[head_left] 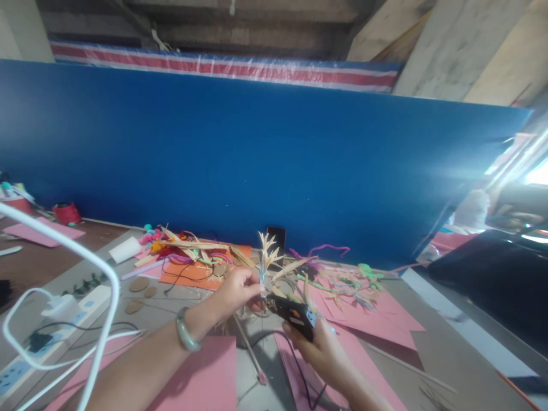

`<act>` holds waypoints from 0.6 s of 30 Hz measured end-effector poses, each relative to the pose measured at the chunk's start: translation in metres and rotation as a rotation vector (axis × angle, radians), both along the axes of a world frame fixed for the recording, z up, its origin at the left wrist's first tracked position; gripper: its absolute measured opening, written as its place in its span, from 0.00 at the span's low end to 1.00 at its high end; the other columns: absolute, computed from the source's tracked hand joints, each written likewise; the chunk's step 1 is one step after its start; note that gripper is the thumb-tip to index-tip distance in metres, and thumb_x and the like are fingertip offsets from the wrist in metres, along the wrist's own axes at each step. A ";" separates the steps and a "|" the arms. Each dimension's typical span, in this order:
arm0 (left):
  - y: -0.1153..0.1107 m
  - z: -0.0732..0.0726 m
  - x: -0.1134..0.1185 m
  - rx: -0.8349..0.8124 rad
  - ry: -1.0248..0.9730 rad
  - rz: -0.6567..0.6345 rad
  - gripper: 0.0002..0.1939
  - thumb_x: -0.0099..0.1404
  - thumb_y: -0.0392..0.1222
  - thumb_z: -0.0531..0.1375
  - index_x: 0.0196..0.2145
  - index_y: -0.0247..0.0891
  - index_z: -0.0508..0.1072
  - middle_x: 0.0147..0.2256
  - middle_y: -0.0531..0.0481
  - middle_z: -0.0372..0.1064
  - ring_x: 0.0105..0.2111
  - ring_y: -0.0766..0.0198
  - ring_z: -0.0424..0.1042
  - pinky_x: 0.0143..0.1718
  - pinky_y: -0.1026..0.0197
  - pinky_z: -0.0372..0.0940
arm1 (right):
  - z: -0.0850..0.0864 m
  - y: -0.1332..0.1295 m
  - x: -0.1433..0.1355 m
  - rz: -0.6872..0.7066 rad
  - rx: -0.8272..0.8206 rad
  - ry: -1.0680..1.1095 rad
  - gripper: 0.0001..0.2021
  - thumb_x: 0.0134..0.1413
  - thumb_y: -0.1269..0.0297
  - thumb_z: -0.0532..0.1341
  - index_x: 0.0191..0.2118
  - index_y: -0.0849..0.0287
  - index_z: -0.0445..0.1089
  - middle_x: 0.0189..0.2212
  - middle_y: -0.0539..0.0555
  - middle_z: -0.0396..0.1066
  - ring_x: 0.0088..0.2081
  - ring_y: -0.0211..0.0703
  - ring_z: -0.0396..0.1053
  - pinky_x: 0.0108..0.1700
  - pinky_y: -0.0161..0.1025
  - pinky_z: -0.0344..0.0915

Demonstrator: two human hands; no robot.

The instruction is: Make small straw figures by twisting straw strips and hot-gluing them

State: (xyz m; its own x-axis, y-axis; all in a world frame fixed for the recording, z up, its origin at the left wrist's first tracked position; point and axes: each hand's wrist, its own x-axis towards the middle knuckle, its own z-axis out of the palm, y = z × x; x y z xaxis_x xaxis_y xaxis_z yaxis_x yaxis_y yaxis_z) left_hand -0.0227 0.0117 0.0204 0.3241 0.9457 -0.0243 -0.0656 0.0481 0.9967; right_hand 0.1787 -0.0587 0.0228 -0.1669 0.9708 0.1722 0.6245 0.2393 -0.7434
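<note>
My left hand, with a pale green bangle on its wrist, pinches the stem of a small flower made of dry, straw-coloured petals, held upright. Its stem looks bluish-white. Wrapped in my right hand is a black tool that looks like a glue gun, with a dark cord running down from it. The tool's front end points left and is close beside the stem, just below my left fingertips. Whether it touches the stem cannot be made out.
Pink sheets lie on the grey table. Dry husks and coloured pipe cleaners are piled behind on the left, more on the right. A power strip and a white cable stand left. A blue panel rises behind.
</note>
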 end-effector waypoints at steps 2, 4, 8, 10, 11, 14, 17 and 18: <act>0.001 -0.001 0.000 -0.005 0.000 0.005 0.08 0.56 0.39 0.65 0.27 0.34 0.69 0.21 0.51 0.72 0.21 0.63 0.75 0.24 0.63 0.71 | 0.000 0.000 0.000 0.001 0.005 0.010 0.16 0.56 0.53 0.57 0.40 0.61 0.74 0.19 0.50 0.67 0.25 0.45 0.68 0.26 0.36 0.65; 0.002 -0.001 0.000 -0.001 0.001 0.006 0.07 0.55 0.39 0.64 0.27 0.34 0.69 0.21 0.51 0.72 0.21 0.63 0.75 0.24 0.63 0.71 | 0.001 0.000 0.000 0.015 0.010 0.029 0.16 0.56 0.54 0.57 0.41 0.60 0.74 0.19 0.50 0.67 0.26 0.45 0.68 0.27 0.36 0.66; 0.002 -0.001 -0.001 -0.001 0.006 -0.006 0.08 0.56 0.39 0.65 0.27 0.35 0.69 0.20 0.51 0.72 0.21 0.62 0.76 0.24 0.63 0.72 | 0.001 0.000 0.000 0.012 0.012 0.010 0.15 0.56 0.55 0.57 0.41 0.60 0.74 0.21 0.51 0.70 0.26 0.46 0.68 0.27 0.37 0.66; 0.002 0.000 -0.001 -0.011 -0.002 -0.009 0.09 0.55 0.40 0.65 0.27 0.35 0.69 0.20 0.51 0.72 0.21 0.62 0.76 0.23 0.63 0.71 | 0.000 0.000 0.000 -0.007 0.014 -0.012 0.15 0.56 0.55 0.57 0.40 0.61 0.74 0.22 0.52 0.71 0.26 0.47 0.69 0.28 0.37 0.66; 0.002 0.000 -0.001 -0.014 -0.009 -0.009 0.10 0.55 0.41 0.66 0.27 0.35 0.68 0.21 0.50 0.72 0.21 0.62 0.76 0.23 0.63 0.72 | 0.000 -0.001 0.000 -0.013 0.016 -0.019 0.15 0.56 0.55 0.57 0.39 0.61 0.74 0.23 0.53 0.72 0.27 0.47 0.69 0.28 0.38 0.66; 0.003 0.000 -0.001 -0.017 -0.021 -0.006 0.10 0.55 0.40 0.66 0.27 0.35 0.68 0.21 0.51 0.72 0.22 0.61 0.76 0.23 0.63 0.72 | 0.001 -0.001 -0.001 -0.012 0.025 -0.014 0.15 0.56 0.55 0.57 0.39 0.61 0.74 0.25 0.53 0.73 0.29 0.48 0.70 0.29 0.38 0.67; 0.003 -0.002 -0.001 -0.013 -0.007 -0.007 0.09 0.55 0.39 0.65 0.27 0.34 0.68 0.20 0.51 0.71 0.21 0.62 0.76 0.23 0.62 0.72 | 0.002 0.000 -0.001 0.002 0.033 -0.005 0.15 0.56 0.55 0.57 0.40 0.61 0.74 0.26 0.53 0.73 0.30 0.48 0.70 0.30 0.37 0.67; 0.003 -0.002 -0.001 -0.011 -0.004 -0.010 0.08 0.56 0.39 0.65 0.27 0.34 0.68 0.20 0.52 0.71 0.20 0.63 0.75 0.23 0.62 0.72 | 0.002 0.000 -0.001 0.006 0.036 -0.006 0.15 0.56 0.55 0.57 0.40 0.61 0.74 0.27 0.53 0.73 0.31 0.48 0.70 0.31 0.38 0.67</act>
